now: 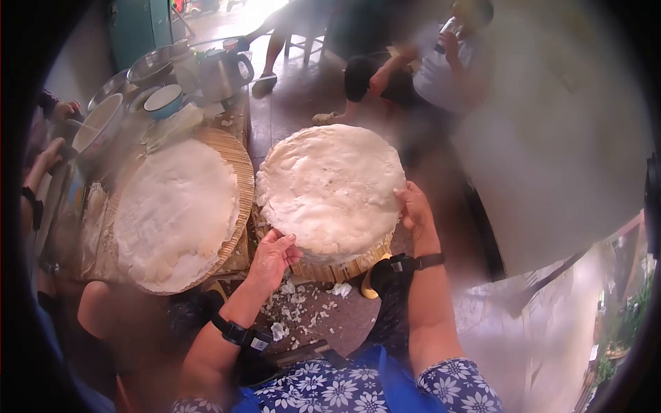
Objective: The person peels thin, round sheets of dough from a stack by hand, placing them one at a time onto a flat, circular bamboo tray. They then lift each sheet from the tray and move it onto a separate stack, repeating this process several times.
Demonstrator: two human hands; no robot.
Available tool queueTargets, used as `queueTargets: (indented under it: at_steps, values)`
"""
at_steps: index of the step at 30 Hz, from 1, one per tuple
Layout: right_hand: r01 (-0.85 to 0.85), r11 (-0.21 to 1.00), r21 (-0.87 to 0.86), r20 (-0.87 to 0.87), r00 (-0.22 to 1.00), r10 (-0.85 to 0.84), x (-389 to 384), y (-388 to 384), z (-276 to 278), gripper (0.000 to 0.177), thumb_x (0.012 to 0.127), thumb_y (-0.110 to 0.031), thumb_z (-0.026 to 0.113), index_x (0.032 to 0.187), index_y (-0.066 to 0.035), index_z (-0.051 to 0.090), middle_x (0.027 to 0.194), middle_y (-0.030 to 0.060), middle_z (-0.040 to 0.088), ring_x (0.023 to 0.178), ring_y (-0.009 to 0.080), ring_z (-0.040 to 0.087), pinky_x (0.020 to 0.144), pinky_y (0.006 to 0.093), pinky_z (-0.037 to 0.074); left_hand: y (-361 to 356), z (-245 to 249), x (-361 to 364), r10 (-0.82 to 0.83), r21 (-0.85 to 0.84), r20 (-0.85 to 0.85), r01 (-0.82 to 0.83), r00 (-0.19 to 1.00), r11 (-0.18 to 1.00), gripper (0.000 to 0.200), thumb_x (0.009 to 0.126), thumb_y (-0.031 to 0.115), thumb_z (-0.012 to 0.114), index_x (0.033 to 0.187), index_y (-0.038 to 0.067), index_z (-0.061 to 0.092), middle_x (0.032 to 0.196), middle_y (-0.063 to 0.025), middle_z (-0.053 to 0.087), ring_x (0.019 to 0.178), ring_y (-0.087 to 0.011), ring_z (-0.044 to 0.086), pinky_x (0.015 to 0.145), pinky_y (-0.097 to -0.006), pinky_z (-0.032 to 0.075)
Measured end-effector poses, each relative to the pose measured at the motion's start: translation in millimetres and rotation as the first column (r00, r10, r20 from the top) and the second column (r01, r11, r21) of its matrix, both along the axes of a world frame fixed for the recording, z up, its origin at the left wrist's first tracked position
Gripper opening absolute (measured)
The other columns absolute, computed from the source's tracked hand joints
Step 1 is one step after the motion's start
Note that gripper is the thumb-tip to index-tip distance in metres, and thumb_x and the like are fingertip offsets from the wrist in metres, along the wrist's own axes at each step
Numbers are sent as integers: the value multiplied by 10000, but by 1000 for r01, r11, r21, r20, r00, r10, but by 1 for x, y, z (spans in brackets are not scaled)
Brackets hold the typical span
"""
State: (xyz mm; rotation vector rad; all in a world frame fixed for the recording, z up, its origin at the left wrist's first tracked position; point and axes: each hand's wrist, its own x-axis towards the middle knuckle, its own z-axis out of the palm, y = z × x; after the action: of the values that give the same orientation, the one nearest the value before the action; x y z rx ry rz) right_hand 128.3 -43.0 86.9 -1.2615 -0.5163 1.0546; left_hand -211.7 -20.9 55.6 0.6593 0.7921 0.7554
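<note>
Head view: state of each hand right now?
Left hand: fingers curled on the lower left edge of the white round sheet, holding it.
Right hand: gripping the same sheet's right edge.

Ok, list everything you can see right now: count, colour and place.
white round cake: one, white, centre, on a held tray
bamboo tray: one, tan, under that cake
second cake: one, white, left
second tray: one, tan, under the second cake
kettle: one, silvery, top left
bowls: two, white, top left
metal basin: one, silver, behind the bowls
crumbs: many, white, on the floor below the held tray
seated person: one, pale top, top centre
other person's hands: two, left edge
wristbands: two, black, one on each of the wearer's wrists
left hand: fingers on the cake's near-left rim
right hand: fingers on the cake's right rim
</note>
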Motion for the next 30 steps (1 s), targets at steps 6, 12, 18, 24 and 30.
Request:
queueTargets:
  at_steps: [6, 12, 18, 24, 30]
  values:
    - [-16, 999, 39, -34, 999, 17, -8, -2, 4, 191, 807, 7, 553, 993, -34, 540, 898, 71, 614, 794, 178, 607, 776, 340, 517, -1, 10, 3, 27, 27, -27, -26, 999, 999, 171, 857, 195, 624, 948, 101, 515, 772, -7, 563, 663, -142, 592, 585, -280, 480]
    - [-16, 1000, 21, -27, 1000, 16, -3, 3, -4, 318, 812, -3, 562, 1128, -9, 532, 1006, 82, 635, 849, 174, 620, 775, 311, 508, 1, 18, 23, 123, 126, -157, -103, 980, 987, 229, 836, 111, 631, 1033, 78, 520, 871, -52, 626, 615, -133, 601, 504, -245, 489]
    - [-32, 993, 117, 5, 999, 31, -5, 6, -19, 351, 797, 53, 522, 1142, -12, 530, 1021, 74, 627, 864, 169, 618, 795, 319, 517, 10, 5, 27, 181, 229, -60, -163, 982, 960, 276, 803, 104, 628, 1067, 88, 546, 934, -27, 638, 768, -129, 613, 565, -275, 518]
    - [-17, 991, 133, -17, 1000, 19, -12, -1, -9, 268, 814, 53, 513, 1073, -13, 526, 1004, 98, 615, 900, 204, 610, 830, 354, 506, 18, -11, 25, 138, 269, 123, -167, 983, 949, 314, 807, 51, 628, 1114, 78, 568, 965, -26, 653, 806, -110, 632, 572, -232, 530]
    - [-19, 980, 197, -44, 999, 28, -20, -8, 3, 319, 802, 65, 501, 1111, -12, 517, 1054, 103, 605, 965, 216, 594, 895, 364, 477, 22, -14, 21, 80, 290, 93, -104, 992, 951, 311, 805, 41, 623, 1112, 68, 582, 984, -26, 650, 840, -109, 620, 685, -248, 517]
